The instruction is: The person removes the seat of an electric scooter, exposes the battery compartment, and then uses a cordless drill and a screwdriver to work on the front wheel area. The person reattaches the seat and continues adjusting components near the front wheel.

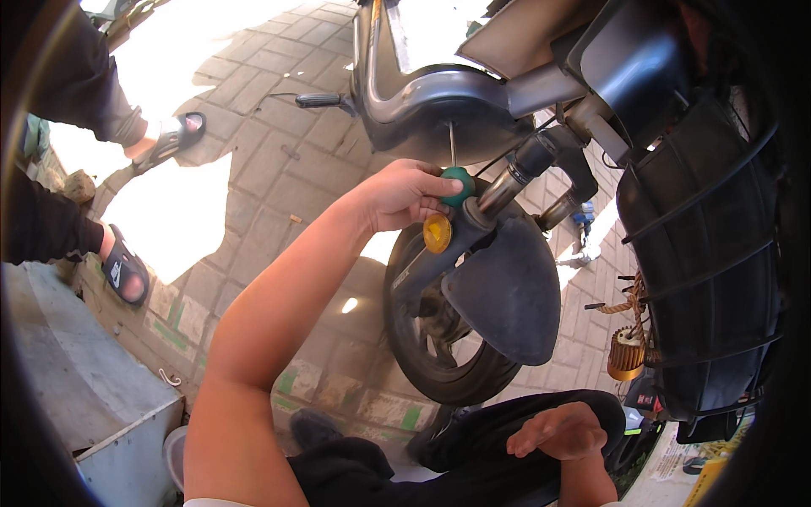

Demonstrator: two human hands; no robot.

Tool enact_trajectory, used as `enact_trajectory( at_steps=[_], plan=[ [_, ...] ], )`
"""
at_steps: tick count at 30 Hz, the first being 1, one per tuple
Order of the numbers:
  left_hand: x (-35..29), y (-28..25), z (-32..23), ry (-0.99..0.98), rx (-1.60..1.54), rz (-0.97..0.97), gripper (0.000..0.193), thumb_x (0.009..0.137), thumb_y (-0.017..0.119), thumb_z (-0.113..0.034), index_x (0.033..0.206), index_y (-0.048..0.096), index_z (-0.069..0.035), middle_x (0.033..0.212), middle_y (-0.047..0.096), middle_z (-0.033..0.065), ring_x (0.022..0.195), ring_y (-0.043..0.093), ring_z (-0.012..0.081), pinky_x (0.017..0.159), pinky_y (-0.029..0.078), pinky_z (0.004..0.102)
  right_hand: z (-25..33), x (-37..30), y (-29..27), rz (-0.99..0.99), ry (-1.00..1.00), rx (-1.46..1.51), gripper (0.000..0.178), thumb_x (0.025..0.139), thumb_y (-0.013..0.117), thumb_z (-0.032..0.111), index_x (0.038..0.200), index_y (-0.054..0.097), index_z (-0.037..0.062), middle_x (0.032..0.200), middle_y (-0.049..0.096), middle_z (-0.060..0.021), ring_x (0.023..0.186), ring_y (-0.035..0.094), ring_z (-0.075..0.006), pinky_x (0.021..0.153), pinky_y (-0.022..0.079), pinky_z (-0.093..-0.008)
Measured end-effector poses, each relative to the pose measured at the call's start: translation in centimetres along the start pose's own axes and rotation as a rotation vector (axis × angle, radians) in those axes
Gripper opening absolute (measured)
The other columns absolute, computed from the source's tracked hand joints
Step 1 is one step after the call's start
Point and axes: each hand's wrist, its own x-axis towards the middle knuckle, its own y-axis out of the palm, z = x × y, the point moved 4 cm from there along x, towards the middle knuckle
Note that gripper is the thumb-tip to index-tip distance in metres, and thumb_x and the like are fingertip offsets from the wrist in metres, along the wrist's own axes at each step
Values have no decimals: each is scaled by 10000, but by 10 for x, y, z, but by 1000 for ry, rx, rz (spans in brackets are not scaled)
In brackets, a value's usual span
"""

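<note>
My left hand is closed round the round green handle of a screwdriver, with the thumb on top. Its thin metal shaft points away from me at the underside of a grey scooter body; whether the tip touches a screw cannot be made out. Right beside the handle are the front fork tube and an orange round reflector. Below them sit the dark mudguard and the front wheel. Over my knee hovers my right hand, loosely open, holding nothing.
At the left stands another person in dark trousers and sandals. A grey metal box is at the lower left. To the right, a black ribbed basket has a golden cylindrical part hanging by it. Brick paving lies underneath.
</note>
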Motion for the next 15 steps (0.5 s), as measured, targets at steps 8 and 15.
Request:
enact_trajectory(
  at_steps=[8, 15],
  plan=[
    [5, 9, 0, -2, -59, -25, 351, 846, 712, -150, 1092, 574, 58, 959, 605, 105, 794, 592, 191, 736, 514, 327, 1, 0, 1, -1, 23, -55, 588, 918, 600, 418, 1191, 570, -102, 1108, 605, -348, 1043, 606, -460, 936, 422, -593],
    [-4, 10, 1, -11, 51, -136, 428, 846, 706, -152, 1168, 519, 58, 1008, 604, 128, 842, 615, 207, 754, 514, 330, -3, 4, -2, 11, 57, -45, 554, 914, 603, 368, 1196, 572, -108, 1114, 603, -355, 1054, 600, -465, 941, 419, -583]
  ],
)
